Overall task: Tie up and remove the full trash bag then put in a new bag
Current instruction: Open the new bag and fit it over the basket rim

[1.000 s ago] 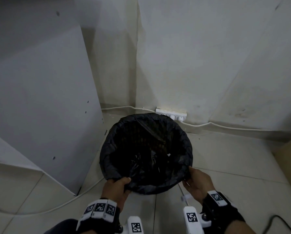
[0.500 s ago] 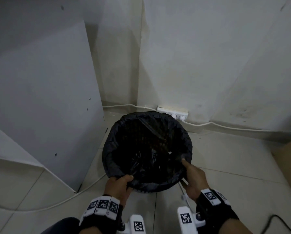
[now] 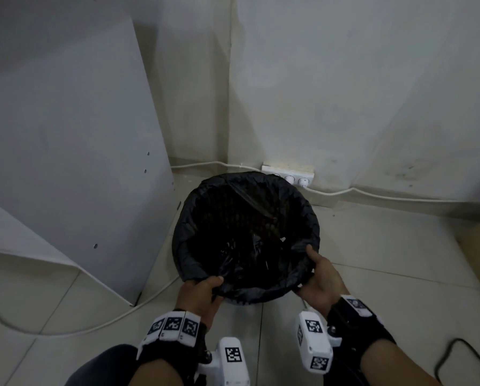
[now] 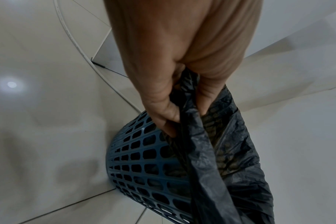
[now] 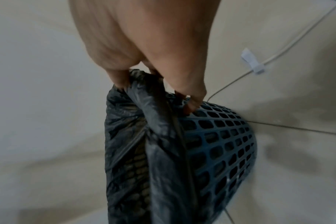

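The black trash bag (image 3: 244, 238) sits in a blue mesh bin (image 4: 144, 163) on the tiled floor in the corner, its edge folded over the rim. The left hand (image 3: 202, 295) pinches the near-left edge; the right hand (image 3: 321, 280) grips the near-right edge. Best to peel the fold up evenly, gathering both sides toward the middle without tipping the bin. A power strip (image 3: 289, 174) lies just beyond, by the wall.

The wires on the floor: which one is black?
The curly wire at the bottom right corner, beside the right arm, is black. The wire along the wall and the left one are white.
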